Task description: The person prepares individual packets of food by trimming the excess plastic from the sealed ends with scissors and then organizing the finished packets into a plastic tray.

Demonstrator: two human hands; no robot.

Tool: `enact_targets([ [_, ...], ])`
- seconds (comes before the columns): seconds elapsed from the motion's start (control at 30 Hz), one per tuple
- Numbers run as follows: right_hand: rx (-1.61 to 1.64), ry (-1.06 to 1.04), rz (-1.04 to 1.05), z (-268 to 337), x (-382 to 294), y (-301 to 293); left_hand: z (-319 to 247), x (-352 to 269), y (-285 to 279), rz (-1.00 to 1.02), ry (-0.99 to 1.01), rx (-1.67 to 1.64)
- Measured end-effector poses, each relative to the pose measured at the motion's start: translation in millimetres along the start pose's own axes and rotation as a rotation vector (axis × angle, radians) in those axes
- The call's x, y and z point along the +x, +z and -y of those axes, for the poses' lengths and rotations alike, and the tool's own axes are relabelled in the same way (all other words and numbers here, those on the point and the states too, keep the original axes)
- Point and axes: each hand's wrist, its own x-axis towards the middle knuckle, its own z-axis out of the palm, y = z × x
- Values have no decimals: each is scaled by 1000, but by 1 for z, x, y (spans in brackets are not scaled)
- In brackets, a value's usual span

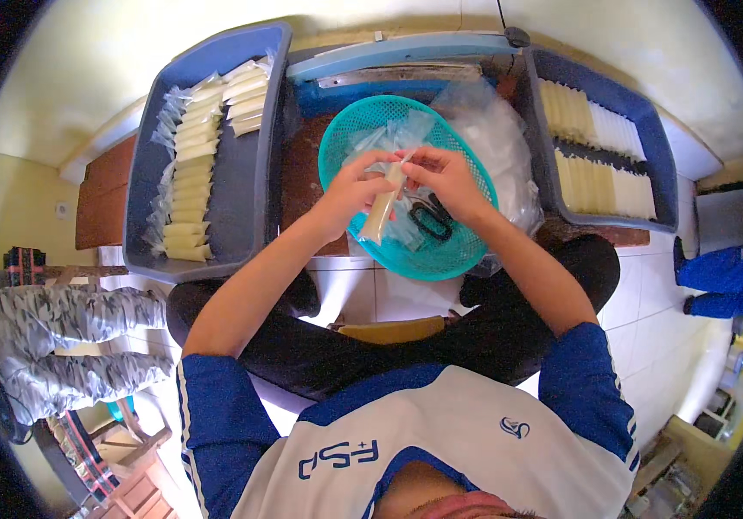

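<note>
Over a turquoise plastic mesh basket [468, 259], my left hand [361, 188] and my right hand [439, 175] hold one slim clear plastic tube bag [381, 211] of pale liquid. It slants, its filled end toward me; the fingertips of both hands meet at its neck, where the film is gathered. Loose clear plastic film stands up beyond the fingers. Inside the basket lie clear plastic bags [413, 237] and black-handled scissors [433, 217]. The scissors lie below my right hand, untouched.
At the left, a grey-blue tray [235, 194] holds rows of filled bags with loose film ends. Another tray [669, 162] at the right holds two rows of tied filled bags. A big clear plastic bag [507, 156] stands beside the basket. A person's camouflage-clad legs [73, 324] are at the left.
</note>
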Motion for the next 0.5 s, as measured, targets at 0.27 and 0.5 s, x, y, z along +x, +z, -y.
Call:
enact_targets([
  [0.27,-5,54,-7,-2,-7,-7,7,3,18,-100,-73,-21],
  [0.5,-14,43,-11,-4,-7,-11,10,10,26,-101,-76,-72],
])
